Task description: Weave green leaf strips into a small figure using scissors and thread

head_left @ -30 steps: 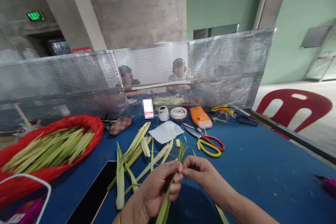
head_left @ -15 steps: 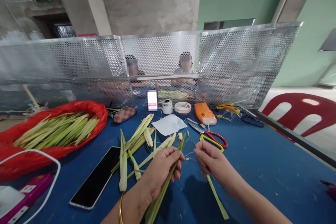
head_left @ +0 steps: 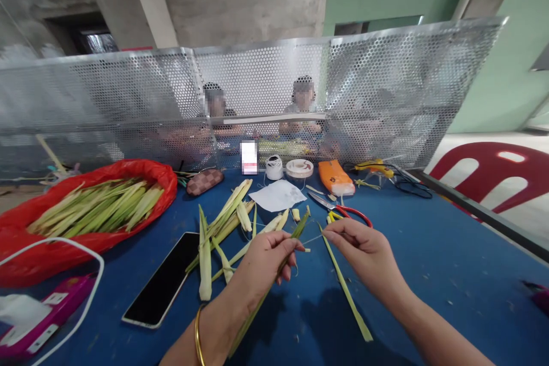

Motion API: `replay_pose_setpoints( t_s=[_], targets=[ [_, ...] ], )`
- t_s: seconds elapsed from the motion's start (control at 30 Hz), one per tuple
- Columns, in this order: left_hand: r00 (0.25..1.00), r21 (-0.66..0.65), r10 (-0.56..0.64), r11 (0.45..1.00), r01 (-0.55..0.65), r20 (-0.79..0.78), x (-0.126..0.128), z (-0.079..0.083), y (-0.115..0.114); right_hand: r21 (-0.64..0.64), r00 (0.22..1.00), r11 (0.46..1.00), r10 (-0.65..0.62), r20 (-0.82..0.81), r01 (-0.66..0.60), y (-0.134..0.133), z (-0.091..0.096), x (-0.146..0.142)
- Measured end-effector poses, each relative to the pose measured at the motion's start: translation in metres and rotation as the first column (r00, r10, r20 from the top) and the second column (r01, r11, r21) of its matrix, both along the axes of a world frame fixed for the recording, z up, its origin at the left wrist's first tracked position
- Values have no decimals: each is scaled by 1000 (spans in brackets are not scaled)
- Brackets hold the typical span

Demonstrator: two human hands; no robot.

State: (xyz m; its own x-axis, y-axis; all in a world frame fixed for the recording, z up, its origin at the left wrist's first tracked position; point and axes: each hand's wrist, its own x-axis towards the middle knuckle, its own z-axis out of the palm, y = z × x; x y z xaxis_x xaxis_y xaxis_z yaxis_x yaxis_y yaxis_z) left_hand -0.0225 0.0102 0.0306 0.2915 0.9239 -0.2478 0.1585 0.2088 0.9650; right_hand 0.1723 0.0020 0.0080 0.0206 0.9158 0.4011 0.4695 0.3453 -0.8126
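My left hand [head_left: 266, 266] is closed around a folded green leaf strip [head_left: 299, 227], probably corn husk. Its tip sticks up past the thumb, and its long tail runs down under the wrist. A thin pale thread [head_left: 313, 239] stretches from that tip to my right hand [head_left: 366, 249], whose thumb and forefinger pinch it. Under the right fingers, a narrow green strip [head_left: 348, 286] lies on the blue table. Scissors [head_left: 328, 206] with red and yellow handles rest just beyond the right hand, which partly covers them. Several cut husk pieces [head_left: 205, 257] lie left of my left hand.
A red bag [head_left: 165, 180] full of green husks stands at left, near a black phone [head_left: 160, 286] and a purple power strip [head_left: 55, 314]. White paper [head_left: 278, 195], a thread spool [head_left: 274, 167], a tape roll [head_left: 299, 168] and an orange packet [head_left: 335, 177] sit before a perforated metal screen [head_left: 261, 80].
My right hand has risen slightly and moved right, and the thread is now pulled straight between the hands. The narrow strip beneath it shows more of its length. The view has tilted slightly.
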Motion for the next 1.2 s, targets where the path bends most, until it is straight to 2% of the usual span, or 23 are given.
replay_pose_setpoints(
  t_s=[0.1,0.17,0.27,0.37,0.47,0.53,0.6,0.67,0.7,0.8,0.9,1.0,1.07,1.2],
  targets=[
    [987,144,-5,989,29,-161,-1,0,-1,130,996,991,-4,84,-7,-3,4,2],
    [948,268,12,960,78,-319,-1,1,-3,236,988,971,1,155,-38,-6,8,2],
    [849,428,30,873,235,-528,-1,3,-7,336,967,938,3,254,-91,-12,10,0],
    [769,443,-82,777,448,-634,0,2,-11,354,947,924,27,321,-146,-15,11,-2],
    [718,402,-235,696,595,-655,0,3,-14,254,957,951,104,271,-175,-12,10,-3],
    [709,418,-290,643,642,-643,0,6,-16,84,982,985,139,131,-150,-8,10,-2],
    [713,432,-336,612,662,-616,-1,11,-18,-142,990,981,126,-65,-134,-2,9,-1],
    [729,438,-369,614,657,-576,-2,16,-20,-310,969,938,85,-230,-156,4,5,-1],
    [740,441,-376,621,648,-557,-3,18,-20,-349,957,922,71,-281,-171,6,3,-1],
    [798,471,-317,673,570,-512,-5,19,-19,-338,949,925,62,-308,-170,11,-7,-4],
    [861,524,-142,742,419,-488,-6,14,-14,-241,985,964,78,-153,-114,9,-14,-7],
    [874,590,75,765,258,-479,-5,7,-7,-96,993,994,65,103,-55,1,-14,-10],
    [877,609,166,775,167,-451,-5,3,-4,7,968,996,87,233,-92,-6,-11,-13],
    [888,580,215,812,70,-408,-4,-1,-1,162,897,961,140,419,-226,-17,-5,-19]
  ],
)
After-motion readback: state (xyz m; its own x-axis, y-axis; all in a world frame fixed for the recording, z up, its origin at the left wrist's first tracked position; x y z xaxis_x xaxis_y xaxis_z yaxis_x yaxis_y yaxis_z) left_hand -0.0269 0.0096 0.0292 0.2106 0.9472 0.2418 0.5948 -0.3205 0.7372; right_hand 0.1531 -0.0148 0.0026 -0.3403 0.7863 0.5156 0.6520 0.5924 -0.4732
